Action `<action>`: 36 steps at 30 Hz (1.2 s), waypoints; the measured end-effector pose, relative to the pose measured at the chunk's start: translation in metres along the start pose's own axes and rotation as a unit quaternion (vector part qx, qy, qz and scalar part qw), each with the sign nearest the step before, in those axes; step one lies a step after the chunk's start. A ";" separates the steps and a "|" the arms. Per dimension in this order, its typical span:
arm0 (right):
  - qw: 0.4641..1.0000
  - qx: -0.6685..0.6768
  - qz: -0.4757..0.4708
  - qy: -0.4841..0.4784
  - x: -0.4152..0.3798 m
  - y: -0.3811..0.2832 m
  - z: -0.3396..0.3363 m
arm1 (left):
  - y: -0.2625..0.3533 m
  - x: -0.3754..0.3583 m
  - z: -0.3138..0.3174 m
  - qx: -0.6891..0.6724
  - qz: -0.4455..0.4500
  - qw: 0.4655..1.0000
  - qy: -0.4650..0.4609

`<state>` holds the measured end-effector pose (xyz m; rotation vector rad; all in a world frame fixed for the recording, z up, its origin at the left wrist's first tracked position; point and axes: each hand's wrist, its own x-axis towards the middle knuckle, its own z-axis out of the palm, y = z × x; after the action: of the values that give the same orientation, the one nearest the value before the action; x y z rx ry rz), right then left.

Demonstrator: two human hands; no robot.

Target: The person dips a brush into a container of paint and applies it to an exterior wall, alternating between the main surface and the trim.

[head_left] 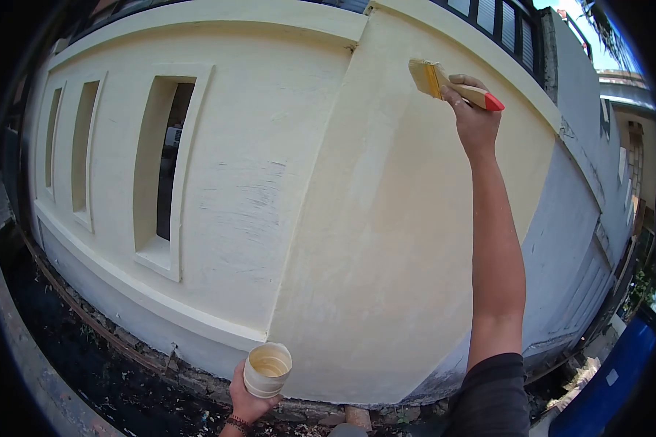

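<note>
High on the cream wall (386, 218), my right hand (477, 116) grips a paintbrush (455, 89) by its wooden handle with a red end. The bristles, loaded with cream paint, touch the wall below its top ledge. Low in front of me, my left hand (249, 397) is wrapped round a white paint cup (267, 370). Cream paint coats the inside of the cup, which is held roughly upright with its mouth towards me. Some fingers of the left hand are hidden behind the cup.
Narrow window openings (160, 167) with raised frames pierce the wall at left. Dark railings (499, 25) top it. A dark ditch (124, 386) runs along its foot, with a concrete edge (33, 357). A blue drum (605, 379) stands at lower right, near an unpainted grey wall section (561, 226).
</note>
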<state>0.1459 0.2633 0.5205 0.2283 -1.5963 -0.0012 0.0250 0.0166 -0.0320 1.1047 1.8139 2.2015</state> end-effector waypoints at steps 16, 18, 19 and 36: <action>0.950 -0.245 -0.163 -0.107 0.095 -0.005 0.023 | 0.023 -0.002 -0.030 0.038 0.006 0.997 0.071; 0.953 -0.239 -0.145 -0.121 0.114 0.008 0.030 | 0.023 -0.002 -0.033 0.039 0.006 0.996 0.074; 0.954 -0.237 -0.126 -0.134 0.114 0.013 0.034 | 0.022 -0.003 -0.034 0.038 0.008 0.996 0.074; 0.953 -0.184 -0.060 -0.232 0.070 0.007 0.015 | 0.038 -0.001 -0.027 0.046 0.002 0.996 0.082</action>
<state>0.1291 0.2573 0.5904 0.0305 -2.0097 -0.4739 0.0251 -0.0173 0.0002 0.9682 1.9968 2.2941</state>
